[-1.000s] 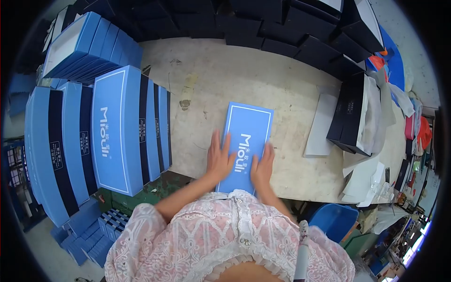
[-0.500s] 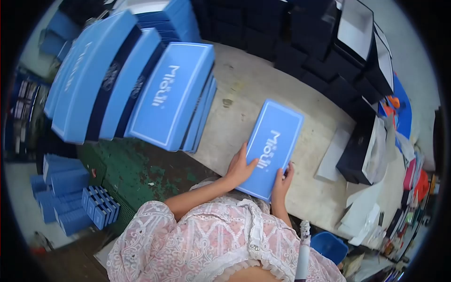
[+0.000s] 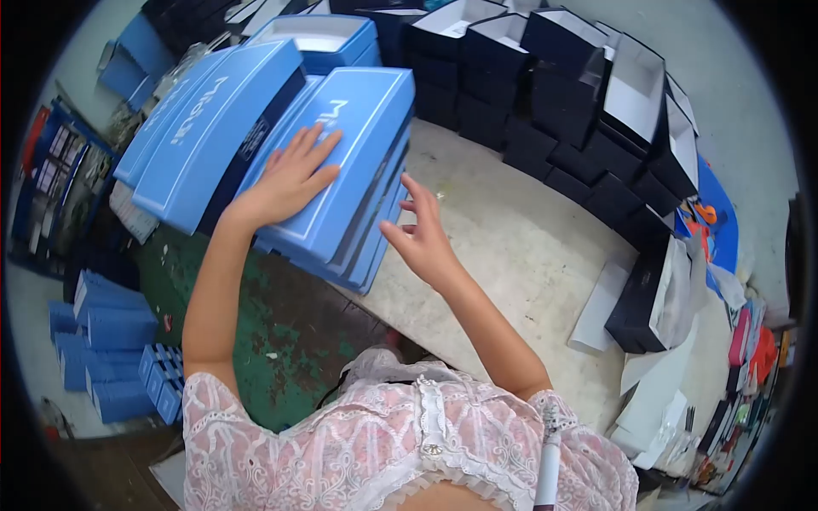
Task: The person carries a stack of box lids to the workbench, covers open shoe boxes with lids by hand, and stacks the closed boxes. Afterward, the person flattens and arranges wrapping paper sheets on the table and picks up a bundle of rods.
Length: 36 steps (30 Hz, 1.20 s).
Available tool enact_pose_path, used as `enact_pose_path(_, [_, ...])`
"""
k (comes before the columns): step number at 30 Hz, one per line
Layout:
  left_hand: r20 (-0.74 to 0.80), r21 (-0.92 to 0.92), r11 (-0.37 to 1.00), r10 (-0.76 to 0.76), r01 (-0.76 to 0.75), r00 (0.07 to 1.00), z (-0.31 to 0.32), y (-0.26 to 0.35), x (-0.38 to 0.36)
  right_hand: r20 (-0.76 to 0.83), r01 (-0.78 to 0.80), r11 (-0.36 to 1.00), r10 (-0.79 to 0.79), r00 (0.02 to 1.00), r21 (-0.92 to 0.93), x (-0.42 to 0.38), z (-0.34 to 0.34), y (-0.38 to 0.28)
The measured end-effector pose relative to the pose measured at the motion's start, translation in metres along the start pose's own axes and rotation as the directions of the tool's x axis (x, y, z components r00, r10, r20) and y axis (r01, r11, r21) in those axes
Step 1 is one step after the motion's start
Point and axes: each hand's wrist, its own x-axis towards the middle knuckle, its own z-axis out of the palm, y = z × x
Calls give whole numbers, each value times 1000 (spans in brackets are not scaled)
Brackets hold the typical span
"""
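My left hand [image 3: 290, 180] lies flat with fingers spread on the lid of a light blue shoebox [image 3: 368, 119]. White lettering on that lid is partly hidden by my fingers. The shoebox tops a small stack of blue boxes [image 3: 360, 255] at the table's near left edge. My right hand [image 3: 423, 238] is held just off the stack's right side, its fingers apart and nothing in them. Close by on the left, more blue shoeboxes [image 3: 223, 128] stand in a taller pile.
Dark open boxes [image 3: 545, 153] are piled along the far side of the white table [image 3: 511, 272]. At right are a dark box with paper [image 3: 639, 298] and loose white sheets [image 3: 652, 409]. Blue boxes [image 3: 119, 332] sit lower left, beyond the green floor [image 3: 273, 341].
Both hands have moved left from the middle of the table to the stack. The shoebox they held between them is now out of their grasp, apparently on the stack.
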Motion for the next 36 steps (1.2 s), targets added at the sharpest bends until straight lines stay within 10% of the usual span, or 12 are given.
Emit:
enact_pose_path(3, [34,-80,990,116,-113,993,13,-12,-3,-225,37,934,-124,966,-356,-24,-85,50])
enact_pose_path(6, [51,-16,994,105,-104,993,7,15,-1,-438,-297,372,-388,811,-880,-79,-226,72])
enact_pose_path(10, [255,101,974,172,-203,952,-27,38,27,-668,-791,-179,-446,595,-585,-163,-370,60])
enact_pose_path(12, [306,61,963,231,-261,923,-37,43,57,-879,-850,-226,88,469,-476,-209,-429,89])
enact_pose_path(14, [222,8,941,328,-339,918,-30,23,103,-761,-755,-134,-9,649,-642,-265,-478,159])
enact_pose_path(16, [179,98,938,311,-331,933,-28,3,154,-769,-782,47,154,620,-621,-245,-452,124])
enact_pose_path(17, [283,206,978,-30,-30,959,-53,35,161,-747,-750,17,82,660,-661,-254,-465,145])
enact_pose_path(22, [52,339,932,-154,127,987,-26,-64,268,-708,-708,-60,143,691,-703,-233,-329,83])
enact_pose_path(24, [132,409,902,-212,141,968,-10,-87,295,-617,-624,116,87,782,-773,-235,-270,99])
enact_pose_path(30, [223,380,898,-320,220,921,53,-157,340,-546,-691,252,457,702,-677,-191,-130,157])
enact_pose_path(33, [91,287,840,-502,460,860,59,-157,342,-552,-690,374,416,722,-620,-177,-91,157])
enact_pose_path(36, [200,300,884,-426,358,882,47,-179,358,-452,-628,510,437,777,-588,-178,-90,155])
